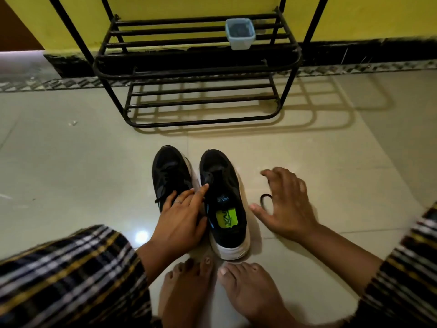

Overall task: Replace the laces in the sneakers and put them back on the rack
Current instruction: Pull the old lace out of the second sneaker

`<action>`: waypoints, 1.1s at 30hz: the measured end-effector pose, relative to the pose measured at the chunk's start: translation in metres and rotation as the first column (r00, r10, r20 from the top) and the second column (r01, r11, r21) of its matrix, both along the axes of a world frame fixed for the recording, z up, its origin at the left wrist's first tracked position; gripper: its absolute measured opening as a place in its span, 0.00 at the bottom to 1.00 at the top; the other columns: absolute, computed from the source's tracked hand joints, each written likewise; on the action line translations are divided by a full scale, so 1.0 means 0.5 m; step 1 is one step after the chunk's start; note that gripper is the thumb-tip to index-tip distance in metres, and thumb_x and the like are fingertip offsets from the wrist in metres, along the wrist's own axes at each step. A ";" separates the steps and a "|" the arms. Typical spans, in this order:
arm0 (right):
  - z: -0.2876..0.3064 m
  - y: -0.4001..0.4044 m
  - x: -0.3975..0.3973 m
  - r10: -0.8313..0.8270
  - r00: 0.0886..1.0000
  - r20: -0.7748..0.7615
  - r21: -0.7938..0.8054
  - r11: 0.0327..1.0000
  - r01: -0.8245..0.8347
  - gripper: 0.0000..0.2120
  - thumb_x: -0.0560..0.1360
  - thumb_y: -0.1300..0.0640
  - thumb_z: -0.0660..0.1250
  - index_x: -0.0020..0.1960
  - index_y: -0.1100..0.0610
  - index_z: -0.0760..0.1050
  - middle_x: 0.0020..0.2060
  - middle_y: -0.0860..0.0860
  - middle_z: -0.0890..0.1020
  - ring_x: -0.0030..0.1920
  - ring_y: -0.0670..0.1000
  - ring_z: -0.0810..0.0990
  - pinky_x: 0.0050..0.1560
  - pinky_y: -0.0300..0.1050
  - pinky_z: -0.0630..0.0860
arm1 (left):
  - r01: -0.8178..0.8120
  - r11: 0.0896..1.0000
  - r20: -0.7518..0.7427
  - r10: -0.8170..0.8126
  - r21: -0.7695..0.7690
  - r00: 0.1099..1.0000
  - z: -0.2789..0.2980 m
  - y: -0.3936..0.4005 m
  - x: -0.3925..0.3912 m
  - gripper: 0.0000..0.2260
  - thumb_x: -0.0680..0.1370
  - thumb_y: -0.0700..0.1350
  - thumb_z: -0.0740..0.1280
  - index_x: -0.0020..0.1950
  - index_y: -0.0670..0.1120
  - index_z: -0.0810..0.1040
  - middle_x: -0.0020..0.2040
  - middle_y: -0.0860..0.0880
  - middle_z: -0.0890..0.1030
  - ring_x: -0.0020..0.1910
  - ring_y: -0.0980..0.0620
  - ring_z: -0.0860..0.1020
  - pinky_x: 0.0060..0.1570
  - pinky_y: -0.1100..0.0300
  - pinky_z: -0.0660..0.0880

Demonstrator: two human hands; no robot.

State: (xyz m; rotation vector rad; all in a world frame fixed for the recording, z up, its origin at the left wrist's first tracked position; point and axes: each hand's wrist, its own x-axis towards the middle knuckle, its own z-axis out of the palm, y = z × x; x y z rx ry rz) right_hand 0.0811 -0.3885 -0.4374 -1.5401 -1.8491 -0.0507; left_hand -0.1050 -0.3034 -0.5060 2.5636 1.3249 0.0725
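Black mesh sneakers with white soles, two of them, stand side by side on the tiled floor before one black metal rack. Left hand rests spread across both; right hand hovers spread over one black lace loop, which could slip away unnoticed.
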 end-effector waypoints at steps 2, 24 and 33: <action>-0.043 0.048 0.035 -0.054 0.978 0.203 -0.351 0.928 0.124 0.32 0.76 0.34 0.48 0.61 0.60 0.68 0.55 0.57 0.69 0.57 0.53 0.73 0.57 0.47 0.68 | -0.026 0.999 0.101 0.021 0.045 0.995 0.016 0.004 -0.010 0.28 0.74 0.54 0.57 0.73 0.47 0.65 0.65 0.44 0.76 0.67 0.45 0.71 0.67 0.47 0.64; -0.104 0.158 0.089 0.295 0.883 0.366 -0.616 0.787 -0.007 0.32 0.70 0.40 0.61 0.70 0.51 0.67 0.75 0.51 0.60 0.73 0.53 0.61 0.72 0.53 0.55 | -0.336 0.808 0.320 0.521 -0.484 0.791 0.002 -0.040 -0.040 0.22 0.78 0.48 0.65 0.70 0.46 0.66 0.67 0.47 0.68 0.61 0.48 0.74 0.60 0.54 0.74; -0.102 0.129 -0.029 0.344 0.867 0.361 -0.542 0.834 -0.105 0.17 0.76 0.44 0.62 0.58 0.55 0.71 0.50 0.52 0.79 0.51 0.55 0.78 0.45 0.48 0.74 | -0.412 0.845 0.324 0.517 -0.341 0.792 0.006 -0.023 -0.041 0.06 0.77 0.48 0.65 0.45 0.48 0.79 0.47 0.52 0.80 0.51 0.54 0.77 0.51 0.59 0.73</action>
